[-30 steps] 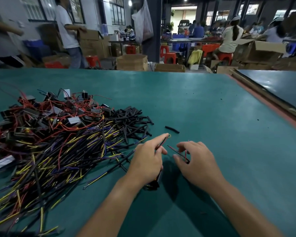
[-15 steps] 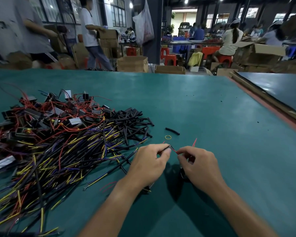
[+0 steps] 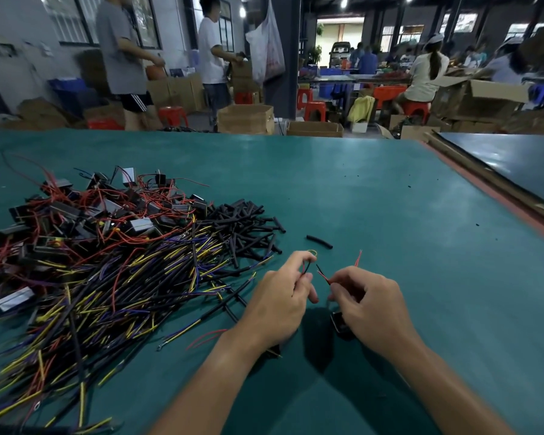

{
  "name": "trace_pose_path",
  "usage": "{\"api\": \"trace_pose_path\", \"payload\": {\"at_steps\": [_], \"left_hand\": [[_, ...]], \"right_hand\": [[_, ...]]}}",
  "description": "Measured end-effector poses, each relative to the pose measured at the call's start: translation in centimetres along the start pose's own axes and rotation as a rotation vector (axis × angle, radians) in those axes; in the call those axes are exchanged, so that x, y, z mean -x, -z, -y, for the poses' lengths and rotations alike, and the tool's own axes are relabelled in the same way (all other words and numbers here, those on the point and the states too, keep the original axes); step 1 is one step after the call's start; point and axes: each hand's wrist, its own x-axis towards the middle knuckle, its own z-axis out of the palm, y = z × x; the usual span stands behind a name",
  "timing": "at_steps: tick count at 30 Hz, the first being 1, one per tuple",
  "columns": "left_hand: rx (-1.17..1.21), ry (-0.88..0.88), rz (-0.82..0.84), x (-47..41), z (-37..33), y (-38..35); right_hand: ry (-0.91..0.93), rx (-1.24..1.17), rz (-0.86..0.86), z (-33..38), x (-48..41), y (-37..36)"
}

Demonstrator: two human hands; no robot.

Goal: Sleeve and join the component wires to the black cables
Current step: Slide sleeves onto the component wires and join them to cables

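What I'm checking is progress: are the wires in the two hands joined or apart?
Apart: table shows between the cable in the left hand and the red wire in the right hand.

Teal table (image 3: 374, 199); black sleeves (image 3: 245, 221); red component wires (image 3: 325, 277); yellow-and-purple-tipped black cables (image 3: 123, 287).

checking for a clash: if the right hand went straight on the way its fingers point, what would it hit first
Probably the left hand, pinching a black cable end just opposite; depth is unclear.
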Motion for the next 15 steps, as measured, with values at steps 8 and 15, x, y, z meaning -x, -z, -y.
{"api": "trace_pose_path", "payload": {"at_steps": [8, 15], "left_hand": [[-0.042, -0.043, 0.04, -0.05, 0.39, -0.27], [0.008, -0.031, -0.108, -0.36, 0.72, -0.61]], "right_hand": [[0.019, -0.012, 0.01, 0.15, 0.05, -0.28], [-0.004, -0.022, -0.017, 0.01, 0.12, -0.41]]}}
